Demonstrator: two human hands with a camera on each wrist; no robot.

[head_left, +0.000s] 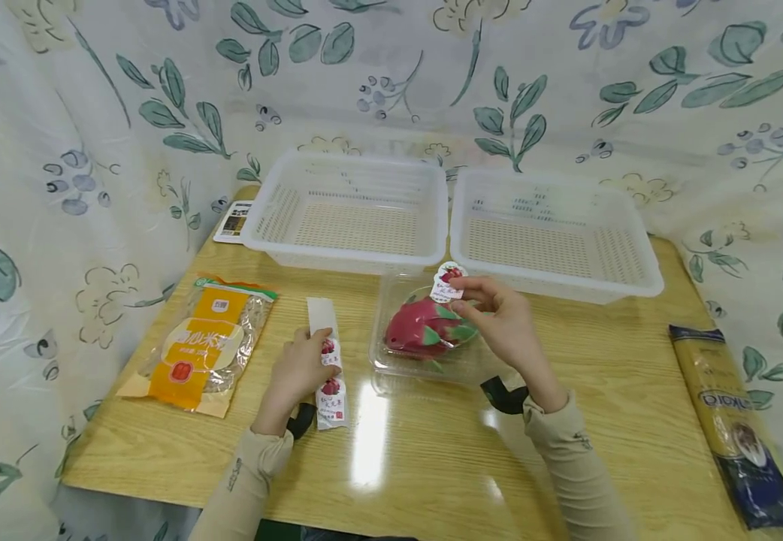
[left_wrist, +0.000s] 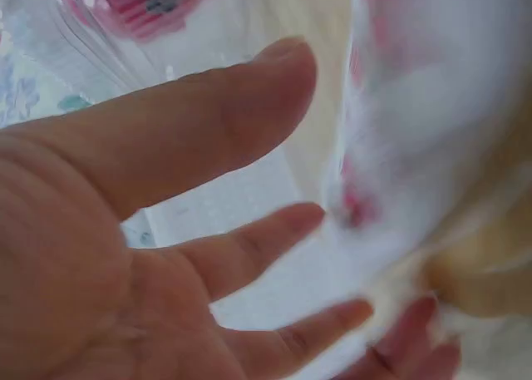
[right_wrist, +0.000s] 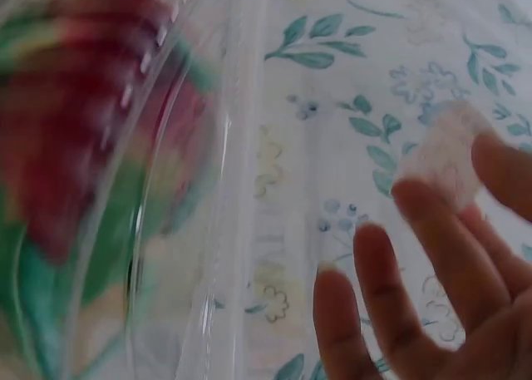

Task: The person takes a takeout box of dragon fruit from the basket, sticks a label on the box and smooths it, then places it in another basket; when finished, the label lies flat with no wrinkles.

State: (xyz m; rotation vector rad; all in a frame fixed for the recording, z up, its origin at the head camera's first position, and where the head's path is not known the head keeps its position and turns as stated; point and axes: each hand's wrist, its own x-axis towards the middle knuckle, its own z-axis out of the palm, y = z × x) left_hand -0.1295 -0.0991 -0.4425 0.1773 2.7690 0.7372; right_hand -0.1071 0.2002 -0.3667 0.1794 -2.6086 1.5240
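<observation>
My right hand (head_left: 508,327) pinches a small white sticker (head_left: 447,289) with a red fruit printed on it, between thumb and fingertips. Just below it is a clear plastic box (head_left: 379,362) holding a red dragon fruit (head_left: 410,327) with green scales. In the right wrist view the sticker (right_wrist: 442,151) looks pale and blurred, apart from the box. My left hand (head_left: 300,368) lies over a white strip of stickers (head_left: 331,402) left of the box. In the left wrist view the left hand's (left_wrist: 91,264) fingers extend beside the blurred strip (left_wrist: 424,97).
Two white plastic baskets (head_left: 351,259) (head_left: 560,282) stand side by side at the back. A bag with an orange label (head_left: 198,338) lies at the left, a yellow-and-blue packet (head_left: 736,421) at the right edge. A card (head_left: 232,222) sits by the left basket.
</observation>
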